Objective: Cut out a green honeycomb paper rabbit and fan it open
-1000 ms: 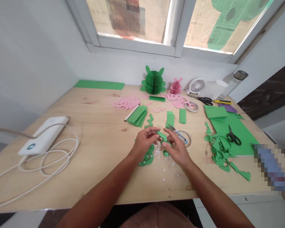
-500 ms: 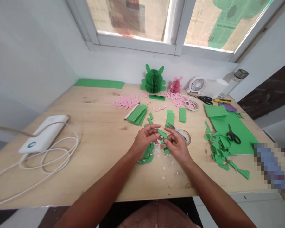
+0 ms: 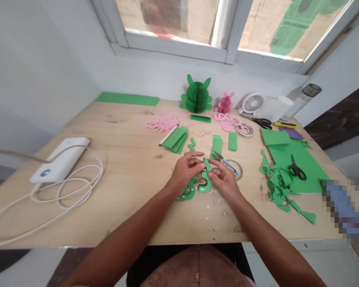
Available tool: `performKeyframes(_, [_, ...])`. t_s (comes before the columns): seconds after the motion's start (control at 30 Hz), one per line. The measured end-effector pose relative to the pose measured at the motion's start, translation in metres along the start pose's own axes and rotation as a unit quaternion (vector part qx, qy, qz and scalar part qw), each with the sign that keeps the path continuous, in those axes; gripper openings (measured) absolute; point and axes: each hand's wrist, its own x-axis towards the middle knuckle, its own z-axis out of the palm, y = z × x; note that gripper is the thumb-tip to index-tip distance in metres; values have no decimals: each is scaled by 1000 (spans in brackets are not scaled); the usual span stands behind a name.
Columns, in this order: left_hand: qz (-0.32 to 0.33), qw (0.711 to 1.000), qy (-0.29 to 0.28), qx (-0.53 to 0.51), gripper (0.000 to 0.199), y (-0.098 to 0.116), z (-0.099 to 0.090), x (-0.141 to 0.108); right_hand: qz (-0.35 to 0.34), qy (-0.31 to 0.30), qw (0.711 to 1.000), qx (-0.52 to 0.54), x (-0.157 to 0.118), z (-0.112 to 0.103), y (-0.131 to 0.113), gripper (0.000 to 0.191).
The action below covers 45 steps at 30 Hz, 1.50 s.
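Between my two hands is a curved, wavy green paper cutout (image 3: 208, 184), its lower end curling toward me. My left hand (image 3: 187, 169) pinches its upper left part with thumb and fingers. The fingers of my right hand (image 3: 222, 175) close on its right edge. More wavy green cutouts (image 3: 189, 194) lie under and beside my left hand, partly hidden by it. Small white bits (image 3: 208, 207) are scattered on the table below the hands. Just past my right hand rest blue-handled thread snips (image 3: 229, 164) and a roll of tape (image 3: 238, 169).
Folded green paper pieces (image 3: 176, 139) and pink cutouts (image 3: 163, 122) lie further back. Green and pink honeycomb paper figures (image 3: 197, 97) stand by the wall. Black scissors (image 3: 296, 169) rest on green sheets at right, near green scraps (image 3: 279, 185). A white power strip (image 3: 61, 159) with cable lies left.
The green cutout has turned between my hands, and its curved lower end now hangs toward me. The view has shifted slightly.
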Motion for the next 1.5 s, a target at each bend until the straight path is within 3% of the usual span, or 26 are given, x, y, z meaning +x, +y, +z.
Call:
performKeyframes(0.27, [-21, 998, -49, 33, 51, -1, -1, 0, 0, 69, 998, 8, 3, -2, 7, 48])
performKeyframes(0.5, [-30, 999, -44, 7, 55, -4, -3, 2, 2, 77, 997, -4, 1, -1, -2, 44])
performKeyframes(0.73, [-55, 997, -57, 0, 61, -3, -4, 0, -14, 61, 998, 10, 4, -6, 8, 20])
performKeyframes(1.03, [-68, 995, -70, -5, 73, -2, -9, 3, -12, 55, 998, 11, 5, -6, 6, 24])
performKeyframes(1.3, [-39, 998, -40, 21, 61, -3, -6, 2, -9, 61, 998, 7, 5, -7, 7, 26])
performKeyframes(1.5, [-36, 998, -58, 9, 53, -2, -7, 1, -17, 50, 998, 37, 4, -7, 9, 19])
